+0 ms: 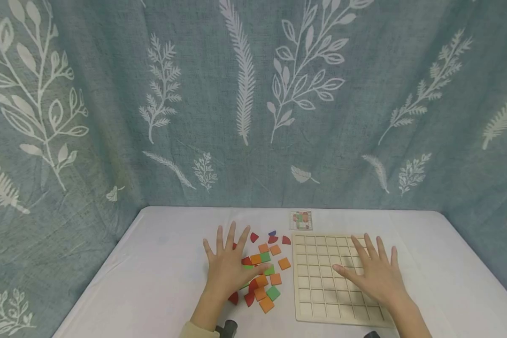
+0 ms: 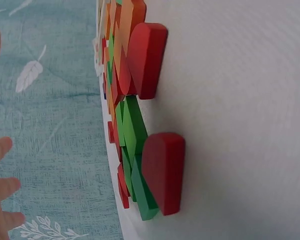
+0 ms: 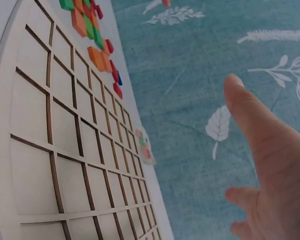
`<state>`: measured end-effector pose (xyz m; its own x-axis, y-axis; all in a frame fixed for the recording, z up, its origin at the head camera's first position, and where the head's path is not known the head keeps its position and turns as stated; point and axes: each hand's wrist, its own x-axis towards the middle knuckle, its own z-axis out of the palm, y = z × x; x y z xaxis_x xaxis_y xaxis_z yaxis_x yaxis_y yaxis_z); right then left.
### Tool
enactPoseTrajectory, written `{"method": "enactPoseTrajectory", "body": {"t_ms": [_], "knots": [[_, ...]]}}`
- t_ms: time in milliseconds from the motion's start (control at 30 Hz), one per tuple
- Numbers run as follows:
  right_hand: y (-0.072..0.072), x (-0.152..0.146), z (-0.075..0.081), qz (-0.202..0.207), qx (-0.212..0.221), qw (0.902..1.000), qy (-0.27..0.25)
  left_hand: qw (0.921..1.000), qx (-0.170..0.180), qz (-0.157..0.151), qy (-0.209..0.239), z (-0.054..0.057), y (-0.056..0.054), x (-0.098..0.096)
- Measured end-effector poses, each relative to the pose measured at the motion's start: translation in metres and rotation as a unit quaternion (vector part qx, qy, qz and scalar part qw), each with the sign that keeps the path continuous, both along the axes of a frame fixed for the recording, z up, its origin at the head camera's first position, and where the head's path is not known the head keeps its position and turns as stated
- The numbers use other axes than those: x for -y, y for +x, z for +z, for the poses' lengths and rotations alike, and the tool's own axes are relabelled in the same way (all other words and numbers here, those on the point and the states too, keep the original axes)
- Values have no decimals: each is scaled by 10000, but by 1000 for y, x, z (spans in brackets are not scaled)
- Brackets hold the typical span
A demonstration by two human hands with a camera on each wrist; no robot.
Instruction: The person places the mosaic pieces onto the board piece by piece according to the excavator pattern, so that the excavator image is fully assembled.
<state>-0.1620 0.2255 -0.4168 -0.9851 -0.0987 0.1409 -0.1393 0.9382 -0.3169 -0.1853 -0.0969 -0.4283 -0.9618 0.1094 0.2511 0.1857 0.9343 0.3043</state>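
My left hand (image 1: 228, 267), fingers spread, hovers over a scatter of flat coloured pieces in the head view. Orange squares (image 1: 266, 305), green squares (image 1: 273, 293) and red quarter-round pieces (image 1: 233, 298) lie in that scatter, some hidden beneath the hand. Up close in the left wrist view, red rounded pieces (image 2: 163, 172) lie beside green ones (image 2: 134, 125). My right hand (image 1: 378, 277) is spread above the right part of a pale wooden grid board (image 1: 317, 281). The board's square compartments (image 3: 32, 135) hold nothing where they show. Neither hand holds anything.
A small card with a coloured pattern (image 1: 301, 220) lies behind the board. One blue piece (image 1: 272, 233) sits near the red ones at the back. White cloth (image 1: 152, 281) covers the table, and a blue-green leaf-patterned curtain (image 1: 253, 103) hangs behind and at the sides.
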Motion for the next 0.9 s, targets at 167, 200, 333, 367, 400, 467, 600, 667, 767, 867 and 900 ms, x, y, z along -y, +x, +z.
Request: {"method": "enactPoseTrajectory", "body": {"t_ms": [167, 200, 333, 367, 400, 467, 600, 667, 767, 867, 900], "knots": [[-1, -1, -4, 120, 21, 9999, -48, 10000, 14, 17, -91, 1, 0, 0], [-1, -1, -5, 159, 48, 9998, -83, 9999, 25, 10, -108, 0, -1, 1], [-3, -5, -5, 353, 113, 9989, -292, 9999, 71, -55, -59, -2, -2, 3], [-3, -7, -5, 426, 127, 9982, -390, 9999, 112, -76, -13, -2, -3, 5], [-4, -9, -4, 505, 125, 9975, -481, 9998, 175, -96, 29, -3, -3, 7], [-6, -15, -4, 669, 173, 9951, -703, 9992, 326, -174, 126, -4, -4, 11], [-7, -34, -8, 928, 484, 9866, -1252, 9948, 749, -439, 526, -3, -5, 23], [-8, -47, -10, 968, 740, 9810, -1510, 9909, 955, -558, 764, -2, -5, 30], [-8, -67, -15, 885, 1059, 9770, -1628, 9835, 1237, -705, 1113, -1, -5, 39], [-7, -86, -21, 690, 1402, 9751, -1576, 9724, 1549, -852, 1521, -1, -4, 48], [-7, -93, -24, 683, 1473, 9748, -1531, 9679, 1671, -853, 1671, -1, -3, 51]]}}
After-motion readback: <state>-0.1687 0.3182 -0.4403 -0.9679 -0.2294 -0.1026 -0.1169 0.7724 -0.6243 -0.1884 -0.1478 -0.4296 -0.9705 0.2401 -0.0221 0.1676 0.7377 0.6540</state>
